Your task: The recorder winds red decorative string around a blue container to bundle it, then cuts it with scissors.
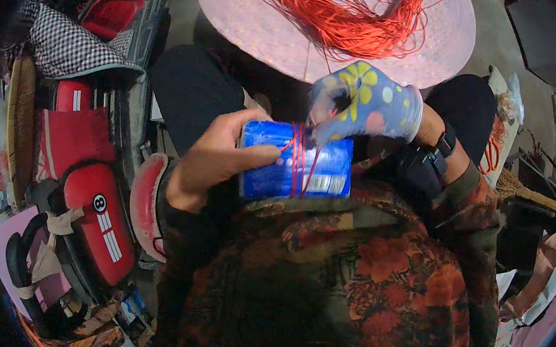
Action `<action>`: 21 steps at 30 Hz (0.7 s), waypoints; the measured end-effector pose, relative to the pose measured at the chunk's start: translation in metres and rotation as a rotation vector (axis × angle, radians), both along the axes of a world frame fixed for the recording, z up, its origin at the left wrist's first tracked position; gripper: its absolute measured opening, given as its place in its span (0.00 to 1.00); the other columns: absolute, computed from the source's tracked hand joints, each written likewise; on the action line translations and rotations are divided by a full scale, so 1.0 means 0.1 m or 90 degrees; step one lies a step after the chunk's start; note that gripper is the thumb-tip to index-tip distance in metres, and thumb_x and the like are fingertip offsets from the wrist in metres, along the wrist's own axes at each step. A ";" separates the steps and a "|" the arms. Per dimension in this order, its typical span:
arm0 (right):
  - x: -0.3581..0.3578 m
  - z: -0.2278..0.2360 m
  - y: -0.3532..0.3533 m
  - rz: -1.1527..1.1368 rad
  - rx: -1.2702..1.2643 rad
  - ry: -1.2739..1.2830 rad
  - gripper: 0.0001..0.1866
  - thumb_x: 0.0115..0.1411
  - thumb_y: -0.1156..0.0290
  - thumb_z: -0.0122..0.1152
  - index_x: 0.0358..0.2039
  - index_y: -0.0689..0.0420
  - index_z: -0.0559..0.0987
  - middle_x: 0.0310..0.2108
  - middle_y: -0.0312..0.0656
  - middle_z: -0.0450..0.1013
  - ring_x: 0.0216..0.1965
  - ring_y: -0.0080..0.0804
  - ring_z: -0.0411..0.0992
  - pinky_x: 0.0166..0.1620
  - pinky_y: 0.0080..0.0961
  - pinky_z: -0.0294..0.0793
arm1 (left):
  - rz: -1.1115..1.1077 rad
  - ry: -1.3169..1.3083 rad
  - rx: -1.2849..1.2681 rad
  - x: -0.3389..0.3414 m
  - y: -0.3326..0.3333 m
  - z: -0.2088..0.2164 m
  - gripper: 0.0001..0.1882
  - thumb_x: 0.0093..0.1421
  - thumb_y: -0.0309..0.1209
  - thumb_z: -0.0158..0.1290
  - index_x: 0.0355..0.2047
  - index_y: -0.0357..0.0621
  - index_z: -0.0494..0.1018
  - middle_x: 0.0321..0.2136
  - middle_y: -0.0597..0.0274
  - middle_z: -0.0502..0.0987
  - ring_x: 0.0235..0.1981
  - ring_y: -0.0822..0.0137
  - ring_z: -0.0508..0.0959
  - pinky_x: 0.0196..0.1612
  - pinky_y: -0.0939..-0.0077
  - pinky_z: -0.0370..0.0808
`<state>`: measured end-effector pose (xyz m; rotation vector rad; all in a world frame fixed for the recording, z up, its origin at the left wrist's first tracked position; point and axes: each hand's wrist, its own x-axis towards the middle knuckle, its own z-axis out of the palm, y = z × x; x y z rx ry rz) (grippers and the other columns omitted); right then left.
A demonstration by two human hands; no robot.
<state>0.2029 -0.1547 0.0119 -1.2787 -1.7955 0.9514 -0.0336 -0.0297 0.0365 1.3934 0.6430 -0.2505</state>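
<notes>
My bare left hand (pixel 216 154) grips a blue rectangular packet (pixel 271 178) by its left end, thumb lying on the top face. Red cord (pixel 297 162) runs around the packet's middle in several turns. At the upper right of the packet is my right hand (pixel 368 105), in a grey-blue flowered glove, its fingers closed and slightly blurred, pinching a strand of the red cord. Beyond both hands, a large bundle of orange-red cord (pixel 346 19) lies loosely on a round pink surface (pixel 264 35).
On the left stands a red and black vehicle with a red panel (pixel 96 216); a checked cloth (pixel 76 44) hangs over it. A straw broom (pixel 530 194) lies at the right. My dark-trousered knees (pixel 188 98) flank the packet.
</notes>
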 end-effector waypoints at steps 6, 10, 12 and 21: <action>0.14 -0.31 -0.10 -0.110 -0.137 0.158 0.15 0.60 0.59 0.58 0.38 0.59 0.79 0.32 0.40 0.77 0.36 0.28 0.75 0.40 0.26 0.73 | -0.082 -0.236 -0.212 -0.28 0.12 -0.21 0.19 0.51 0.37 0.62 0.38 0.37 0.73 0.33 0.62 0.77 0.35 0.71 0.77 0.40 0.76 0.74; 0.09 -0.34 -0.31 -0.128 -0.163 0.141 0.13 0.63 0.62 0.55 0.38 0.60 0.78 0.32 0.38 0.77 0.35 0.26 0.75 0.41 0.26 0.73 | -0.122 -0.538 -0.661 -0.32 0.40 -0.58 0.22 0.55 0.42 0.58 0.43 0.38 0.71 0.39 0.55 0.76 0.37 0.62 0.78 0.39 0.69 0.76; -0.04 -0.28 -0.43 -0.095 -0.155 0.068 0.11 0.64 0.66 0.54 0.38 0.61 0.78 0.29 0.40 0.76 0.29 0.30 0.75 0.36 0.25 0.74 | 0.103 -0.662 -0.703 -0.19 0.36 -0.18 0.24 0.58 0.43 0.56 0.48 0.39 0.69 0.44 0.52 0.75 0.38 0.58 0.78 0.39 0.65 0.76; -0.06 0.46 -0.17 -0.010 0.330 -0.232 0.11 0.55 0.64 0.59 0.38 0.50 0.80 0.35 0.40 0.75 0.35 0.42 0.75 0.37 0.32 0.76 | 0.080 -0.059 0.253 -0.12 -0.12 0.13 0.24 0.46 0.32 0.65 0.43 0.40 0.71 0.33 0.64 0.74 0.35 0.73 0.74 0.40 0.76 0.73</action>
